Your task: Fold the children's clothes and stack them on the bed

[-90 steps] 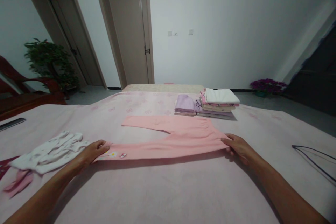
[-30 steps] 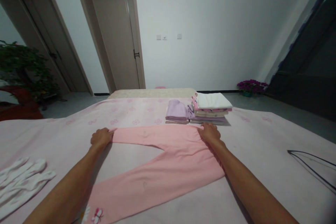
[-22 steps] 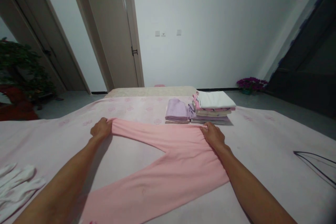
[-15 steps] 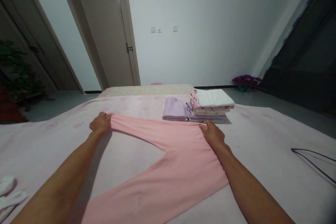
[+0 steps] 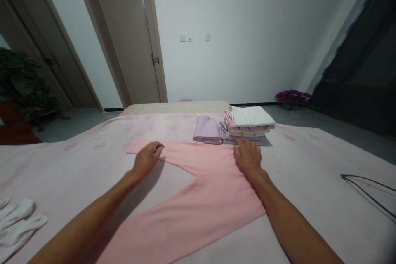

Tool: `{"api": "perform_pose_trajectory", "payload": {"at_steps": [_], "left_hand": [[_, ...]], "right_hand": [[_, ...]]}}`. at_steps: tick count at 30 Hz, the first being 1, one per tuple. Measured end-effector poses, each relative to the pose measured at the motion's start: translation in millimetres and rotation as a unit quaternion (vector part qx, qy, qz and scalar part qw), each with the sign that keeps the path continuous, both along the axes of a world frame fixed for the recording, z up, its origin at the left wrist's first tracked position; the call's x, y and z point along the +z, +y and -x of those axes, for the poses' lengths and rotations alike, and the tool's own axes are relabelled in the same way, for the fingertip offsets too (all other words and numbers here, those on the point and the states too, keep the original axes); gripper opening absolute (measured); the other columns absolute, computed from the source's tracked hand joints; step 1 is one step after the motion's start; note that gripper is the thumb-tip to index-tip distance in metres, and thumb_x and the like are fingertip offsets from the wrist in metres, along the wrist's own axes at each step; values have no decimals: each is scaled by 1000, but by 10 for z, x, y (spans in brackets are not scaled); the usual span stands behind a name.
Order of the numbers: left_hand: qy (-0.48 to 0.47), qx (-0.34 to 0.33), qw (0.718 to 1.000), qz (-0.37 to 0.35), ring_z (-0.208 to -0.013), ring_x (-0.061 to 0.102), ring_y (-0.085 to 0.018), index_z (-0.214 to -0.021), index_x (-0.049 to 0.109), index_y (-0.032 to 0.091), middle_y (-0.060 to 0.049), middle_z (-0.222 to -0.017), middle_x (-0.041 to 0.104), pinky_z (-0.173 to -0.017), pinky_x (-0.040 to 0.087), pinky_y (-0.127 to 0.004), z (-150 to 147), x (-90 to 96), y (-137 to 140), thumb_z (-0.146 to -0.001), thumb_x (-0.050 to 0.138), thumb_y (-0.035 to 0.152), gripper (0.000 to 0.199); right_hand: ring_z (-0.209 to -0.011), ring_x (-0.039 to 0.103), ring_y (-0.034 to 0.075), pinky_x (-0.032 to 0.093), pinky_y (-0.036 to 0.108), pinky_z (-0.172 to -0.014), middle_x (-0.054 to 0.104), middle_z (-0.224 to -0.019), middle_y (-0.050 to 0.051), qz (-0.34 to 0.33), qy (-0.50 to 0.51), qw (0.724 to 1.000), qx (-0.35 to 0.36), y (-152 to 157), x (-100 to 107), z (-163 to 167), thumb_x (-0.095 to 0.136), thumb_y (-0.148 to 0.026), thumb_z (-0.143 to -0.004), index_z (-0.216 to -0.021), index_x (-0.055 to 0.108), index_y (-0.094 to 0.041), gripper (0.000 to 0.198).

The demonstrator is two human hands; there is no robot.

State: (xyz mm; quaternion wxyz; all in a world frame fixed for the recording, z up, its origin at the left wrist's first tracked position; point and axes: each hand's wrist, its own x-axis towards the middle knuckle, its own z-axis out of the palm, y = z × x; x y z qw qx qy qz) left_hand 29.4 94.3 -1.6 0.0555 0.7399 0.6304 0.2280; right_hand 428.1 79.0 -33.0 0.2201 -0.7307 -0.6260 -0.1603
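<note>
Pink trousers (image 5: 213, 189) lie spread on the bed, legs pointing left and waistband on the right. Above the upper trouser leg, my left hand (image 5: 147, 160) hovers with fingers loosely bent and apart, and I see no cloth in them. The cuff of that leg lies flat to its left. My right hand (image 5: 248, 157) is at the upper corner of the waistband, its fingers curled over the fabric. The lower leg runs toward me, its end partly hidden by my left forearm.
Behind the trousers stand a folded lilac ribbed garment (image 5: 206, 129) and a stack of folded clothes (image 5: 252, 117) with a white one on top. White socks (image 5: 20, 222) lie at left, and a dark wire hanger (image 5: 368, 185) at right. The patterned sheet (image 5: 303, 161) covers the bed.
My left hand has let go of the trouser cuff and moved right along the upper leg, which now lies down on the sheet. My right hand stays at the waistband.
</note>
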Motion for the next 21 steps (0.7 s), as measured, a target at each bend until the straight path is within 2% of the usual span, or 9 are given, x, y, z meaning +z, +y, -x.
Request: {"api": "perform_pose_trajectory", "payload": {"at_steps": [2,4,6,9,13,15,18,21], "left_hand": [[-11,-87,995,52,-91,65,-21,-96,68,21,-5,-98,72,-80,45,-30,-336,-13,-351,-100,37,42,37],[-39,-124,987,93,-87,67,-19,-111,67,25,-3,-97,73,-77,46,-28,-614,-71,-676,-97,45,42,32],[-61,-147,982,105,-93,67,-18,-130,59,27,-2,-106,73,-80,46,-27,-799,-144,-915,-93,51,37,39],[-46,-144,983,103,-102,67,-19,-143,48,24,-5,-118,71,-85,46,-27,-917,-221,-1088,-92,51,29,52],[22,-138,982,131,-95,69,-21,-144,45,25,-5,-104,75,-80,46,-30,-898,-215,-1159,-94,45,29,50],[55,-135,980,136,-92,69,-22,-139,49,26,-4,-100,75,-78,45,-30,-843,-184,-1202,-95,44,31,45],[75,-116,980,140,-91,68,-22,-132,54,26,-4,-100,75,-76,44,-30,-681,-141,-1302,-95,44,33,39],[64,-91,990,91,-95,65,-23,-133,55,23,-8,-108,72,-82,44,-32,-373,-130,-1444,-94,47,34,41]], "right_hand": [[-122,51,30,36,46,-105,62,-133,14,-3,-2,998,64,-89,28,152,43,-27,-97,-127,60,-18,36],[-128,49,29,32,45,-111,59,-138,14,21,-8,991,130,-212,30,314,42,-28,-97,-131,58,-16,40],[-136,44,29,27,46,-116,54,-145,14,52,-22,981,185,-365,10,461,39,-30,-98,-138,54,-14,46],[-147,31,28,19,48,-121,42,-157,13,93,-39,965,242,-605,-48,615,36,-34,-100,-148,46,-15,52],[-149,28,26,19,50,-122,36,-160,12,160,-37,947,276,-795,-145,698,35,-40,-102,-152,41,-17,56],[-148,31,26,21,50,-122,37,-159,14,175,-30,943,280,-819,-177,703,35,-41,-102,-152,41,-15,56],[-145,36,27,24,49,-120,43,-155,16,140,-18,947,287,-853,-150,681,38,-38,-101,-148,45,-13,53],[-129,52,26,38,44,-110,60,-137,16,72,17,944,322,-1001,2,622,48,-30,-96,-130,60,-15,39]]}}
